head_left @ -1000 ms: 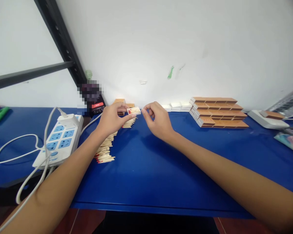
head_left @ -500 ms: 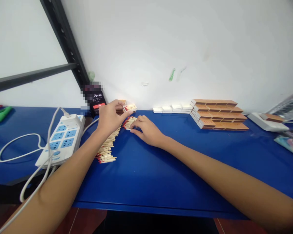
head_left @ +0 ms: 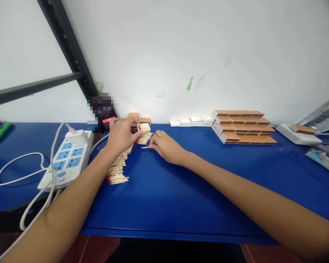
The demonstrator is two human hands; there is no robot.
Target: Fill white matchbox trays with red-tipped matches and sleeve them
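My left hand grips a small white matchbox tray between thumb and fingers, with red-tipped matches lying inside it. The tray is just above a row of loose matches that runs along the blue table toward me. Right of the tray, my right hand pinches a single match, its red head pointing left. Behind the left fingers stand a few brown matchboxes, partly hidden by the hand.
White trays line the wall. Beside them rises a stepped stack of brown matchboxes. A power strip with looping white cables and a phone are on the left. A white device carrying one matchbox sits at right.
The left hand has lowered the tray slightly toward the loose matches. My right hand has drawn back a little from the pile, and a single match now shows at its fingertips.
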